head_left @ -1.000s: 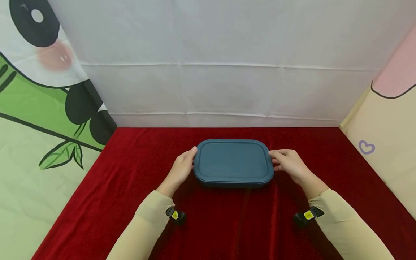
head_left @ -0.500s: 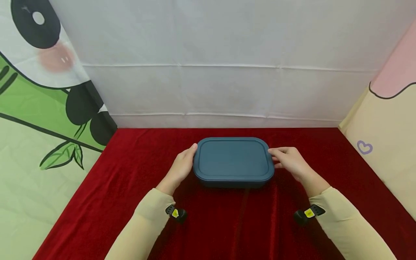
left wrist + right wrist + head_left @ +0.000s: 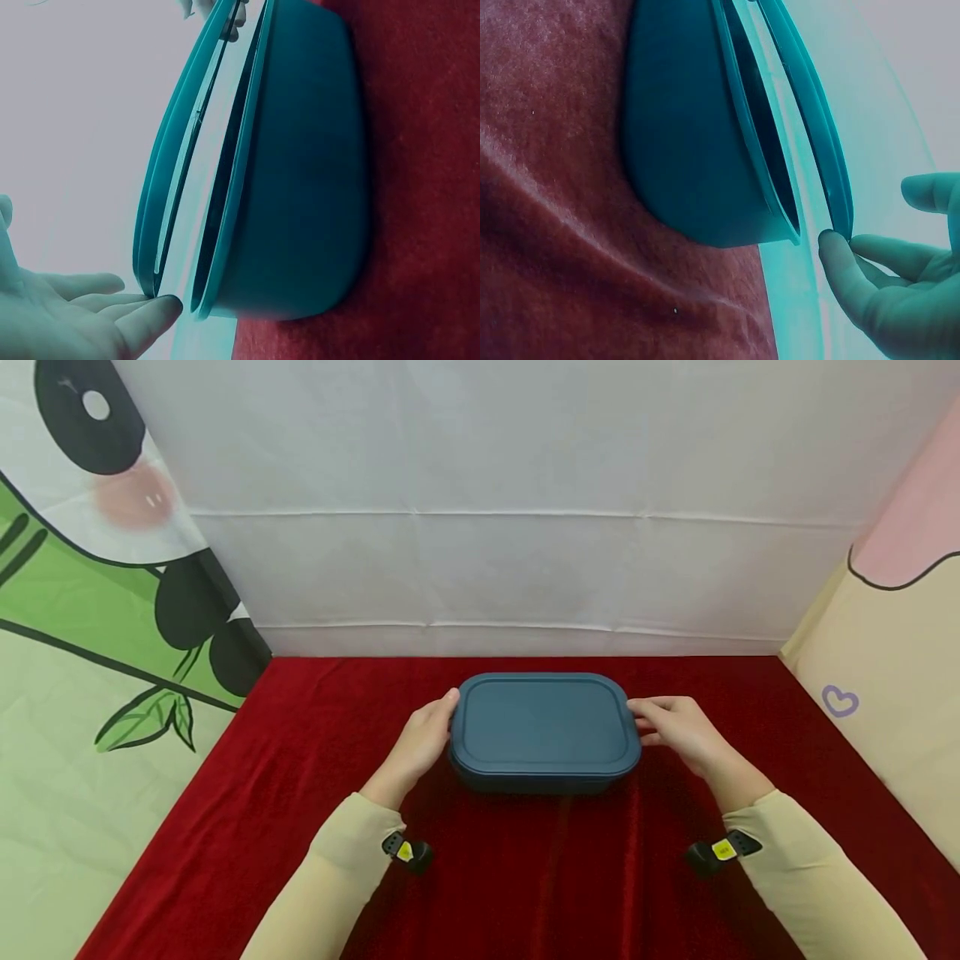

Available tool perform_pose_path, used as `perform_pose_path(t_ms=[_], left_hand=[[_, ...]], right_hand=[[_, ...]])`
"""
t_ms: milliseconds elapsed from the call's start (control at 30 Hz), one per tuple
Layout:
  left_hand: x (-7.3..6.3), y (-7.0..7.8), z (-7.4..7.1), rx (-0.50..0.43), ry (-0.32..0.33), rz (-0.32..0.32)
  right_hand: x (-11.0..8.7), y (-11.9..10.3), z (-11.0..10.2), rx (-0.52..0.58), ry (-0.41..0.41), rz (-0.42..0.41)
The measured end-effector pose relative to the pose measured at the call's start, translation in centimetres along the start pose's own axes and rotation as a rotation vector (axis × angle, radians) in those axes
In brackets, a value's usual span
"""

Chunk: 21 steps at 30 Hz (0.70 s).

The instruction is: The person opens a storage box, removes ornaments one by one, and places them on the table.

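A blue rectangular lid (image 3: 546,722) with rounded corners is raised level above the matching deep box (image 3: 307,165), a gap showing all along between them in both wrist views. My left hand (image 3: 416,739) supports the lid's left end, its fairly straight fingers (image 3: 150,322) touching the edge from below and the thumb apart from it. At the other end, my right hand (image 3: 678,731) bears the lid on slightly bent fingertips (image 3: 844,262), thumb raised away from the edge. The box stands on the red cloth; its inside is hidden under the lid.
Red velvet cloth (image 3: 480,893) with soft folds covers the table. A white sheet (image 3: 525,568) hangs behind its back edge. Printed cloths hang at the left (image 3: 45,777) and right (image 3: 892,635).
The lid has risen off the box, held level by both hands, and shifted slightly right. More of the box's front wall shows below it in the head view.
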<state>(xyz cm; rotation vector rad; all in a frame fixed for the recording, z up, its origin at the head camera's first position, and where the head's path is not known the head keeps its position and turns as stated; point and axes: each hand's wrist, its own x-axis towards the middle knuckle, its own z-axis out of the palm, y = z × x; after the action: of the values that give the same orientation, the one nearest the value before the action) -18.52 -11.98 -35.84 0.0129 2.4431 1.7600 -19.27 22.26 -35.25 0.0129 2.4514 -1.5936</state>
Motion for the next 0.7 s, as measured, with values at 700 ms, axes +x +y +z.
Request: perform_pose_path(t_ms=[700], left_hand=[[0.3, 1.6, 2.9, -0.102, -0.101, 0.0]], right_hand=[[-0.9, 1.6, -3.1, -0.04, -0.004, -0.018]])
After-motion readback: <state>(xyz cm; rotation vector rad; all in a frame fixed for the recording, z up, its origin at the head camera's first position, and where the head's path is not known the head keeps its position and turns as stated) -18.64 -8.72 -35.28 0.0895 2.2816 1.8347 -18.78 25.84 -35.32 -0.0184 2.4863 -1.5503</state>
